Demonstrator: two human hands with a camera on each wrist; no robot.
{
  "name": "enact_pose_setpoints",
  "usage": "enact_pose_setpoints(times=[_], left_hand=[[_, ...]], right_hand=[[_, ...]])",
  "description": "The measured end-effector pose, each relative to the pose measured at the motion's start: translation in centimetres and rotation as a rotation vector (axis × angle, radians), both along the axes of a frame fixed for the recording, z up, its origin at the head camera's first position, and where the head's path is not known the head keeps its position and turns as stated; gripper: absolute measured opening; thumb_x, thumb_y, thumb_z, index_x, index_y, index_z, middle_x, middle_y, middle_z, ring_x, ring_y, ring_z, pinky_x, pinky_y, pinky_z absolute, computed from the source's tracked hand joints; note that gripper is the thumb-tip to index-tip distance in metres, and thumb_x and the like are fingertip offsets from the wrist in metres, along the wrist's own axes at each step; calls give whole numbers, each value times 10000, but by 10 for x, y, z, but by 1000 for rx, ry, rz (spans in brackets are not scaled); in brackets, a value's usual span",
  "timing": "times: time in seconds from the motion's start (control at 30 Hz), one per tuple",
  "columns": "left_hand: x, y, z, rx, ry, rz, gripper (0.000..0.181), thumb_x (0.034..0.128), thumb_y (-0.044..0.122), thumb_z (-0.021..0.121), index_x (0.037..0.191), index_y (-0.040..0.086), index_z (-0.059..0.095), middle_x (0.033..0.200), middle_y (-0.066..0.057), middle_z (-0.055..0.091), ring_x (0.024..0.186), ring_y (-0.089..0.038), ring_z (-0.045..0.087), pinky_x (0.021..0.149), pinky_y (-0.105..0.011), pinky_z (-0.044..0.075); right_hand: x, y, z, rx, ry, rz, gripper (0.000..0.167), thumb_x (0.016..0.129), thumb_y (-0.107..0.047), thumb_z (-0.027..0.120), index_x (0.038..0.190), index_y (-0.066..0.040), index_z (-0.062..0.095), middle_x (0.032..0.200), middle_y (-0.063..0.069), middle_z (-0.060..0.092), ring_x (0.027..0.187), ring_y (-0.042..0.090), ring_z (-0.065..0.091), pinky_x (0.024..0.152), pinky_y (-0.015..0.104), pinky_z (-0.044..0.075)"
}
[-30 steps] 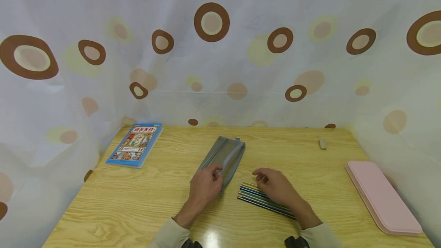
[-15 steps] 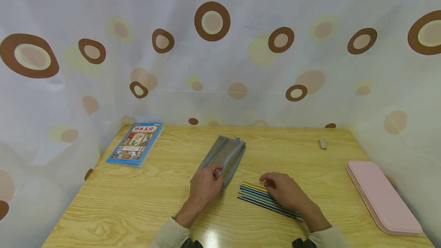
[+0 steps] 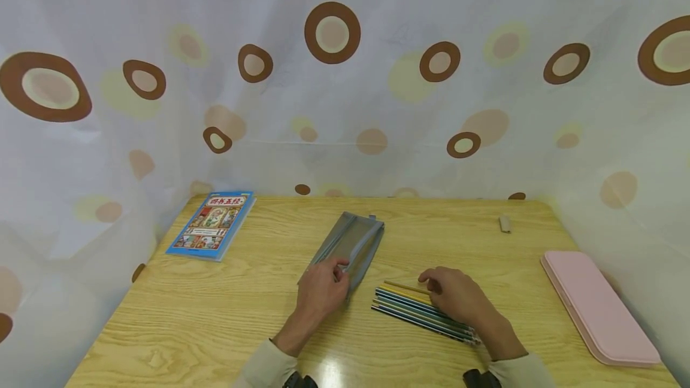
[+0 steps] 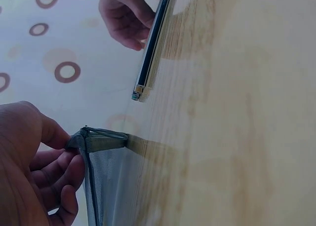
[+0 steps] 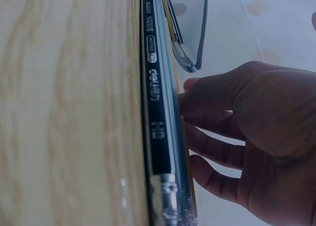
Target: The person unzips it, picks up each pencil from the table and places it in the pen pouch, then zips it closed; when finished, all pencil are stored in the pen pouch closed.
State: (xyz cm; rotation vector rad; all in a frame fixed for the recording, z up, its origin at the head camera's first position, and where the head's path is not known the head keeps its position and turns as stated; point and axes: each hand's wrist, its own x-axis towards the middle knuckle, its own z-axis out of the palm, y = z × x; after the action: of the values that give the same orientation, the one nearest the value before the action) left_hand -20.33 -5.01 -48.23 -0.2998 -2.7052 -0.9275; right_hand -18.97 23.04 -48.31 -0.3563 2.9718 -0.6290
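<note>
My left hand (image 3: 321,289) pinches the near end of a grey mesh pencil case (image 3: 369,244) lying on the table; in the left wrist view, thumb and fingers grip its corner by the zipper (image 4: 85,132). To the right, a row of several pencils (image 3: 412,315) lies side by side, mostly dark, with a yellow one at the far side. My right hand (image 3: 458,297) is over their far edge and pinches a gold-coloured pencil (image 3: 404,286), set slightly apart from the row. The right wrist view shows a dark pencil (image 5: 157,102) nearest the camera; the fingertips are partly hidden behind the row.
A blue-covered book (image 3: 212,226) lies at the back left of the wooden table (image 3: 215,316). At the right is a pink case (image 3: 601,310), with a small beige block (image 3: 505,224) farther back. A patterned curtain (image 3: 372,106) surrounds the table's back and sides.
My right hand has moved right along the pencils, and the gold-coloured pencil now shows apart from the row's far side. The left hand and pencil case stay put.
</note>
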Motion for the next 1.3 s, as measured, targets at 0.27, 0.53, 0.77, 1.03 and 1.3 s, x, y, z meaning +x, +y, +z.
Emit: enact_pose_setpoints(times=[0.27,0.53,0.77,1.03,1.3], left_hand=[[0,0,1,-4,-4,-1,220,809,180,623,997,179,736,681,121,634,563,-6,486,505,-180,376],[0,0,-1,-10,-1,9,213,805,189,634,992,181,735,677,127,630,570,-6,495,505,-179,375],[0,1,-1,-10,7,11,209,801,185,636,985,184,736,672,124,630,568,-8,500,492,-177,371],[-1,1,0,-9,-3,6,216,804,182,632,995,184,734,678,118,632,553,-8,474,477,-179,360],[0,1,-1,-9,-11,0,222,805,180,625,999,177,733,679,113,636,543,-7,460,473,-179,354]], right_hand=[[1,0,1,18,-4,32,261,887,-61,616,1135,-117,672,845,-75,586,710,65,481,663,297,444],[4,0,1,42,62,110,165,919,-111,610,1060,-123,694,888,-61,575,744,41,494,695,296,472],[2,0,-1,47,145,128,171,917,-122,613,1063,-172,686,935,-65,618,804,58,568,692,286,485],[-4,-5,6,11,151,131,261,919,-113,589,1154,-198,663,887,-93,644,750,28,576,653,271,470],[-19,-16,13,-84,156,101,309,916,-134,610,1220,-184,637,920,-58,646,709,24,536,603,232,440]])
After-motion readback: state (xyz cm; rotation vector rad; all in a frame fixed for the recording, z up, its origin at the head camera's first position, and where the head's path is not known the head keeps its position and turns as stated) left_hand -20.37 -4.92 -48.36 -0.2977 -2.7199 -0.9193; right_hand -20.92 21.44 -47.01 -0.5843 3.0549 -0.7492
